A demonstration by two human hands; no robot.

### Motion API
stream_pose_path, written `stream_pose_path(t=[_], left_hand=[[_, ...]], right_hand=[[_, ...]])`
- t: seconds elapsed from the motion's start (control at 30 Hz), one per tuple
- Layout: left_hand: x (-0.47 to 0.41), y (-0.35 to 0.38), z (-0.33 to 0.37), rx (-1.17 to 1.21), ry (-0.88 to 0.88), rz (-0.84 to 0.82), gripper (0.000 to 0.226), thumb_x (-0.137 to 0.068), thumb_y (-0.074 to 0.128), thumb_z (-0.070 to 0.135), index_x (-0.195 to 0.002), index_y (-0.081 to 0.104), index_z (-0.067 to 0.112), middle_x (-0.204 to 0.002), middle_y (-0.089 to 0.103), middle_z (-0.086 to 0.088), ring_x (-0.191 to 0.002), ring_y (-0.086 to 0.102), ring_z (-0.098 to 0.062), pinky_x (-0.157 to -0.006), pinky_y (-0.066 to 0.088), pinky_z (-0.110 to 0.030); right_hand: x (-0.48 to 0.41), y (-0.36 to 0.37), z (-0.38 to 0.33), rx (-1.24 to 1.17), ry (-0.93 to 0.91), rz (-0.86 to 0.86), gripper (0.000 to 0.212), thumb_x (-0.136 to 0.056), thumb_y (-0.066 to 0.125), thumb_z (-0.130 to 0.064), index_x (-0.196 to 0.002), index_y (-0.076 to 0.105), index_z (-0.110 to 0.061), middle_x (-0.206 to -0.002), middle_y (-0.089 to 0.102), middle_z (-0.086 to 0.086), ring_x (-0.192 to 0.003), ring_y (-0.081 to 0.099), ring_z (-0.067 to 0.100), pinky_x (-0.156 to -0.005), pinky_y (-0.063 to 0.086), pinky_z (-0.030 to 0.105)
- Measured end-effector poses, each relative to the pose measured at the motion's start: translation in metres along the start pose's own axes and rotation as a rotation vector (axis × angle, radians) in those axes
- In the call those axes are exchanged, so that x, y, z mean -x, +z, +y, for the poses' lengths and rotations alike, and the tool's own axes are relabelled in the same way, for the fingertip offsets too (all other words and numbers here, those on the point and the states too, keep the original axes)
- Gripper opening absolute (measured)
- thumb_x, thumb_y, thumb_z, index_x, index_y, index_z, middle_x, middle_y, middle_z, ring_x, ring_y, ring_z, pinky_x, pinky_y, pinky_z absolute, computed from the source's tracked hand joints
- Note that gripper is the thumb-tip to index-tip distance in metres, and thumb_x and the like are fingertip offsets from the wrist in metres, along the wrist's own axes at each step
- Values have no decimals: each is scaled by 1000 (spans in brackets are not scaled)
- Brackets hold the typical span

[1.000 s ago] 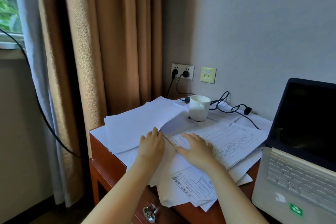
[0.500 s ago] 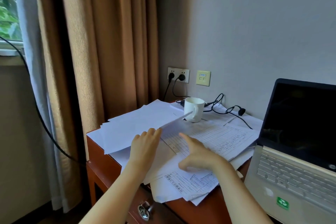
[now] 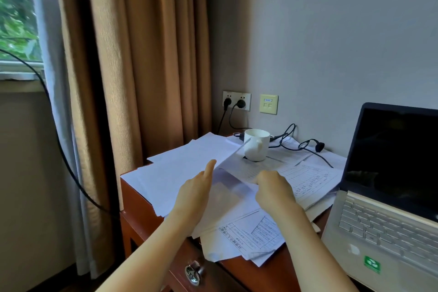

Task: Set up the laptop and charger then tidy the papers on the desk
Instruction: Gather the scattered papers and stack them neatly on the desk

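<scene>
White papers (image 3: 248,227) lie loose over the left half of the wooden desk (image 3: 139,199). They overlap, some hang past the front edge, and none are squared into a pile.

Left hand (image 3: 195,188): fingers straight, forefinger up against the edge of a raised blank sheet.

Right hand (image 3: 272,191): fingers curled, seemingly pinching the near corner of that same sheet. It is blurred there.

Laptop (image 3: 384,216): on the right of the desk, lid open, screen dark.

Charger cable (image 3: 308,147): looped on the papers behind a white mug (image 3: 257,149). Two plugs sit in the wall socket (image 3: 237,101). One cable end rests on paper, apart from the laptop.

Judgement: the laptop is placed and opened. The charger looks plugged in at the wall but not yet joined to the machine. Tidying has only begun, and most sheets are ungathered.
</scene>
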State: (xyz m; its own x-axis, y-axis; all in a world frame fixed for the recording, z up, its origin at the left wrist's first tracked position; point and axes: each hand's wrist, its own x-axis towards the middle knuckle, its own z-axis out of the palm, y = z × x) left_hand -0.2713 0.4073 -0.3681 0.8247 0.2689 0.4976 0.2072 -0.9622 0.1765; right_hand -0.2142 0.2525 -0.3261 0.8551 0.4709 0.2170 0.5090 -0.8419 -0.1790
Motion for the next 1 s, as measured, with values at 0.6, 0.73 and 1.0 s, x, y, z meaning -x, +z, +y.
stream_pose_path(t=[0.6, 0.73, 1.0], left_hand=[[-9, -36, 11, 232, -3, -132, 36, -98, 40, 12, -128, 57, 22, -119, 65, -5, -96, 61, -22, -76, 45, -24], [2, -33, 29, 152, 98, -261, 41, -98, 37, 11, -131, 54, 27, -122, 62, -2, -105, 60, -20, -87, 49, -27], [9, -34, 54, 308, 133, -552, 38, -95, 45, 45, -128, 54, 31, -129, 60, 6, -117, 54, -15, -101, 41, -30]], right_hand=[[4, -16, 1, -1131, 103, -314, 13, -87, 55, -3, -90, 68, -5, -92, 70, 11, -80, 65, 22, -76, 54, 30], [-6, -11, 47, -1215, 559, 304, 18, -89, 46, 1, -89, 64, 2, -72, 63, 11, -60, 54, 22, -60, 53, 30], [-15, 16, 67, -499, 461, 246, 42, -96, 39, -21, -135, 42, -5, -134, 44, 19, -123, 42, 36, -103, 36, 42]])
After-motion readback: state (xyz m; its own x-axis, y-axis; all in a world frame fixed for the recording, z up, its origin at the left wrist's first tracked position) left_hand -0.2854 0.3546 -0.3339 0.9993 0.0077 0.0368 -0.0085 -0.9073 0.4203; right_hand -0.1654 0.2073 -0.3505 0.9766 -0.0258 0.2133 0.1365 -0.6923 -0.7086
